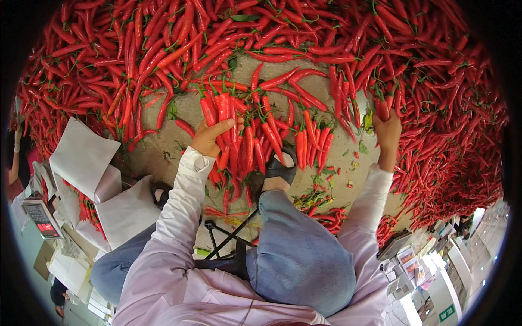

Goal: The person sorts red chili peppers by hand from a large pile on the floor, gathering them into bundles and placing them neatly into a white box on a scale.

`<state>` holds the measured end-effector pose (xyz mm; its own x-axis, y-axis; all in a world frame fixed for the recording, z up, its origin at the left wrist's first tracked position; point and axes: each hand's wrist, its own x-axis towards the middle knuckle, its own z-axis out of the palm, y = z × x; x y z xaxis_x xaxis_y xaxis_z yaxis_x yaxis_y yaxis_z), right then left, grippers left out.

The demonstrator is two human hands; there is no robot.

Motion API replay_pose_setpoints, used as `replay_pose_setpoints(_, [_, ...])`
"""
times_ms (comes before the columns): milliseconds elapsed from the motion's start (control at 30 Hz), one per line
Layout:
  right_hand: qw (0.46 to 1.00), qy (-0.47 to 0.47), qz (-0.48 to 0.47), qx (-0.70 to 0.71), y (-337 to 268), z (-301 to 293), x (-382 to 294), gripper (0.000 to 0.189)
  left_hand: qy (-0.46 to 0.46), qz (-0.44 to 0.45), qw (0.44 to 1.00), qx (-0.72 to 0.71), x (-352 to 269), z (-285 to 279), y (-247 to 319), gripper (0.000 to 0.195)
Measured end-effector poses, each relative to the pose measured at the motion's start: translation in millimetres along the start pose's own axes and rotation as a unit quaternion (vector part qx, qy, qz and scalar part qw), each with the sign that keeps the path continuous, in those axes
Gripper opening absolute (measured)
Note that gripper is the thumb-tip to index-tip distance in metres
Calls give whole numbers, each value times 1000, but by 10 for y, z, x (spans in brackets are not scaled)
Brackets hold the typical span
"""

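My left hand (pixel 212 136) grips a bunch of long red chili peppers (pixel 222 105), green stems pointing up and away from me, the thumb across them. Just right of that bunch, more red chilies (pixel 267 130) lie gathered on the floor, and a small row of chilies (pixel 313 142) rests past my shoe with its stems aligned. My right hand (pixel 387 128) is at the edge of the large chili pile (pixel 440 102), its fingers closed around a few red chilies (pixel 382 106). Part of those fingers is hidden behind the hand.
Left of me stands an open white carton (pixel 83 157) with chilies inside, near a digital scale (pixel 43 222). Loose chilies and leaf scraps (pixel 316 197) litter the concrete floor (pixel 350 163). A folding stool's legs (pixel 228 236) show beneath me. Another person's arm (pixel 15 159) appears far left.
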<state>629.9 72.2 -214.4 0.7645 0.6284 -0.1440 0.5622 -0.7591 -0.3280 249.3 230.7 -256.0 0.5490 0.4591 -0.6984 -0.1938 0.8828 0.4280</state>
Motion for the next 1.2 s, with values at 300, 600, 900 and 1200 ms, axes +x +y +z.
replay_pose_setpoints(300, [996, -58, 18, -67, 460, 932, -577, 42, -27, -19, 999, -9, 40, 217, -184, 32])
replay_pose_setpoints(600, [729, -225, 167, 624, -791, 550, -1025, 38, -133, -10, 986, 96, 98, 771, -525, 47])
replay_pose_setpoints(900, [517, -435, 225, 702, -1215, 1063, -982, 37, -54, -17, 998, 41, 40, 400, -182, 38])
replay_pose_setpoints(1200, [530, -429, 245, 689, -1353, 1292, -1355, 34, 1, -72, 991, -110, -284, -58, -222, 29])
